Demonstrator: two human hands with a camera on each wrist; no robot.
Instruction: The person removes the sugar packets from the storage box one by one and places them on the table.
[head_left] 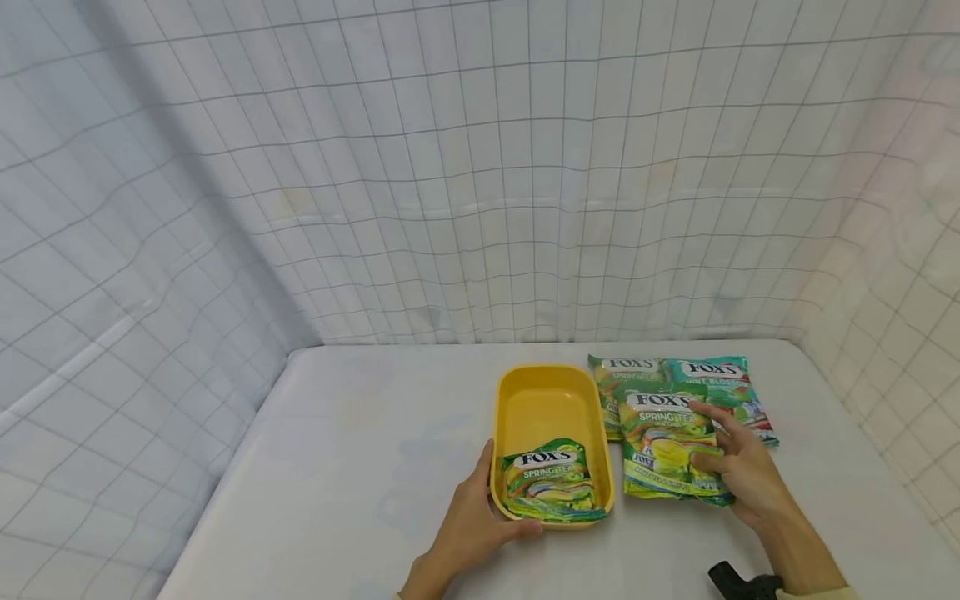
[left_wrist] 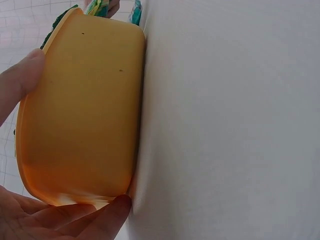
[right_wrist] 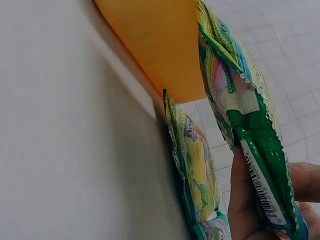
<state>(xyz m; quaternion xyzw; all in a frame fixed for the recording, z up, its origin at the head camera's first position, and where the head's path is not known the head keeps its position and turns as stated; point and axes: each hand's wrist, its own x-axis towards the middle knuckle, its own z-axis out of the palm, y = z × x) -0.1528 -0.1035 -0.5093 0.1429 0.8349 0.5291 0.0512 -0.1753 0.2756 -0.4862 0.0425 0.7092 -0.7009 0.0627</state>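
A yellow plastic tub stands on the white table, with one green Fox's Spring Tea candy bag lying in its near end. My left hand holds the tub at its near left corner; in the left wrist view the thumb lies at the rim and the fingers touch the end wall. My right hand grips a second Spring Tea bag by its right edge. The right wrist view shows this bag raised off the table, fingers beneath and thumb on the other face.
Behind the held bag lie another Spring Tea bag and a teal Fox's Mint Blossom bag, side by side at the table's back right. Checked white cloth walls surround the white table. A black strap piece sits at the right wrist.
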